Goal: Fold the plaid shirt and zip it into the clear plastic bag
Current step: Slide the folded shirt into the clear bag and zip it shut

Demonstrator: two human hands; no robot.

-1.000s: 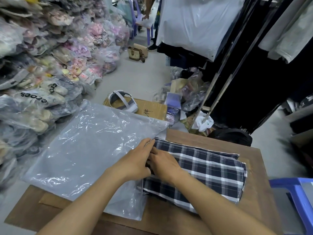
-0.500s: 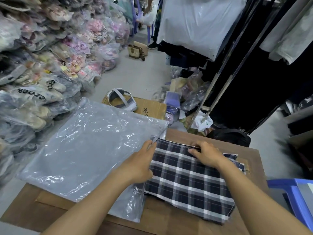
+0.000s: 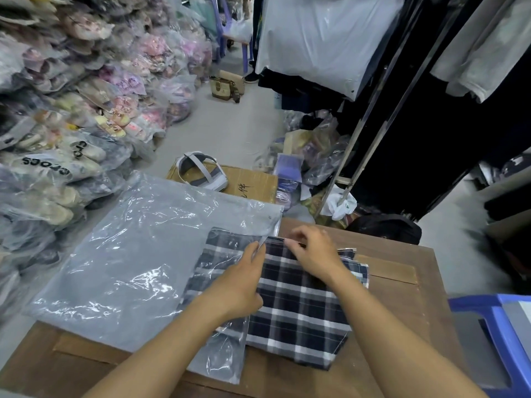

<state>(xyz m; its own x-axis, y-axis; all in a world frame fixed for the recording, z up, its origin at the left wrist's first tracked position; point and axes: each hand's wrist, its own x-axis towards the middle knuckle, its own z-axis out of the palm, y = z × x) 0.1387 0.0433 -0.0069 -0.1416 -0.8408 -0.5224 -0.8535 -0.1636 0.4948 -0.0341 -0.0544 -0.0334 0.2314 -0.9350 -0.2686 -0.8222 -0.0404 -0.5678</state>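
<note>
- The folded navy-and-white plaid cotton shirt (image 3: 298, 305) lies flat on the brown wooden counter (image 3: 402, 297), its left part already under the film of the large clear, crinkled plastic bag (image 3: 129, 254); the right part is outside the bag, bare on the wood.
- The bag lies spread to the left, partly hanging over the counter's left edge, with its mouth facing right towards the shirt. That layout probably lets the shirt slide in sideways without being lifted, which keeps the fold intact.
- The left hand (image 3: 244, 285) rests palm-down on the shirt at the bag's mouth. Its thumb and forefinger are pinched closed on the upper lip of the plastic near the far edge of the shirt, apparently holding the opening up so that cloth can pass beneath.
- The right hand (image 3: 313, 254) sits over the shirt's far edge, wrist raised, fingers curled down; the fingertips appear to nip either that fabric edge or the bag's lip, and I cannot tell which.
- Both forearms reach forward from the bottom of the view and converge at the shirt's far-left corner, the two hands just beside each other.
- By my judgement the folding is done and the insertion is partway; the zip closure is not yet in use.
- A grey strapped sandal (image 3: 201, 175) on a cardboard box (image 3: 253, 183) lies beyond the counter, well apart from the work.
</note>
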